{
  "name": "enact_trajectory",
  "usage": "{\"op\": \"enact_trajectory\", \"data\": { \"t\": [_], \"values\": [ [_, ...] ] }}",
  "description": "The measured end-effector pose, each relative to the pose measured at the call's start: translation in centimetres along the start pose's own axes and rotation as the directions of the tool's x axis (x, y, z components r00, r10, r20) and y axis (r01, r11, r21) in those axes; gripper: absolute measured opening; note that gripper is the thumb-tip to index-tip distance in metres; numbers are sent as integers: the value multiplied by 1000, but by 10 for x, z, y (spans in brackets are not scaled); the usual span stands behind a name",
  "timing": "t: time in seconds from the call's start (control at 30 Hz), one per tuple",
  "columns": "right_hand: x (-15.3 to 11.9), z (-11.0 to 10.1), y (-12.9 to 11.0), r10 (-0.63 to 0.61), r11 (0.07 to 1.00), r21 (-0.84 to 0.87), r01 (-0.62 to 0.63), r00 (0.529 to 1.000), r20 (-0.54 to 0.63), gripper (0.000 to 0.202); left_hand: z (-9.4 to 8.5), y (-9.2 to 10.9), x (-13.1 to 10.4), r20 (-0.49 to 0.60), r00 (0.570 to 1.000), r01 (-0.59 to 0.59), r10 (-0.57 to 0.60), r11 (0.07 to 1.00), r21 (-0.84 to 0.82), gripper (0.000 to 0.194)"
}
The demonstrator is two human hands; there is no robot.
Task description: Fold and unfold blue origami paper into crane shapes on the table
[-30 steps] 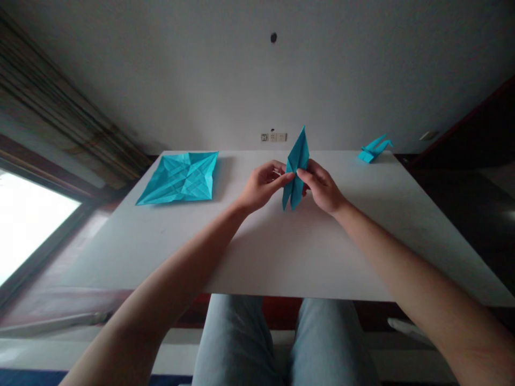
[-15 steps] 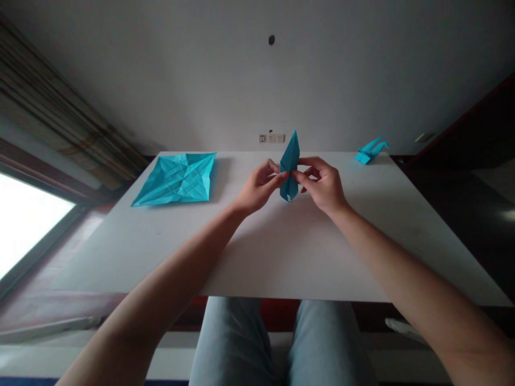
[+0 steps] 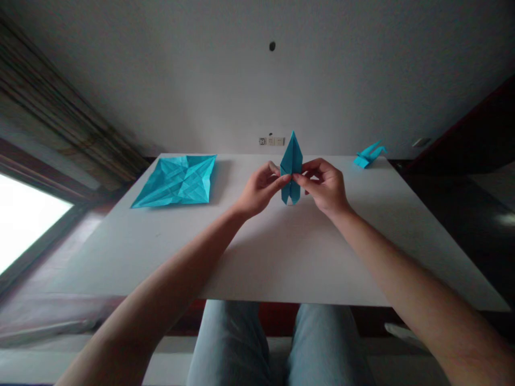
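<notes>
Blue folded paper (image 3: 291, 163) held upright over the table (image 3: 281, 252).
The left hand (image 3: 259, 188) and right hand (image 3: 325, 185) pinch its narrow, pointed, creased middle.

I am viewing the folded blue paper (image 3: 291, 166), a narrow, kite-shaped piece that is standing upright above the desk (image 3: 281, 252). Its sharp tip is pointing up, and its lower end is splitting into two short flaps. It is hanging pinched at mid-height between the left grip (image 3: 261, 187) and the right grip (image 3: 324, 185).
</notes>
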State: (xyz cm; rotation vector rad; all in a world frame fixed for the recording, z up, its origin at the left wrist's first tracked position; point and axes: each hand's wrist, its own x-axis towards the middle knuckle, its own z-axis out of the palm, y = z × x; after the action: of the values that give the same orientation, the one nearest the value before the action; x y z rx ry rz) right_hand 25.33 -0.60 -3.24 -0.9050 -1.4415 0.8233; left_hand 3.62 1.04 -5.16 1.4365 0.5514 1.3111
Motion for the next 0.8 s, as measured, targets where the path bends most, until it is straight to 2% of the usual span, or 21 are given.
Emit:
{"op": "enact_trajectory", "data": {
  "t": [0.23,0.37,0.47,0.63,0.8],
  "values": [
    [1,2,20,-40,999,20,40,999,23,59,-4,-4,3,-124,992,-3,3,1000,2,74],
    [3,-1,26,-72,997,26,72,997,8,65,-2,-2,-1,-123,992,20,-18,1000,10,74],
    [3,-2,23,-90,996,-13,90,996,25,57,-1,-4,-2,-107,994,32,-31,999,6,74],
    [3,-1,17,-61,997,-51,62,998,26,57,-3,-9,1,-91,996,0,3,999,32,69],
    [2,-2,11,-27,998,-46,30,998,54,60,-2,-5,3,-58,998,-11,14,999,51,67]
  ]
}}
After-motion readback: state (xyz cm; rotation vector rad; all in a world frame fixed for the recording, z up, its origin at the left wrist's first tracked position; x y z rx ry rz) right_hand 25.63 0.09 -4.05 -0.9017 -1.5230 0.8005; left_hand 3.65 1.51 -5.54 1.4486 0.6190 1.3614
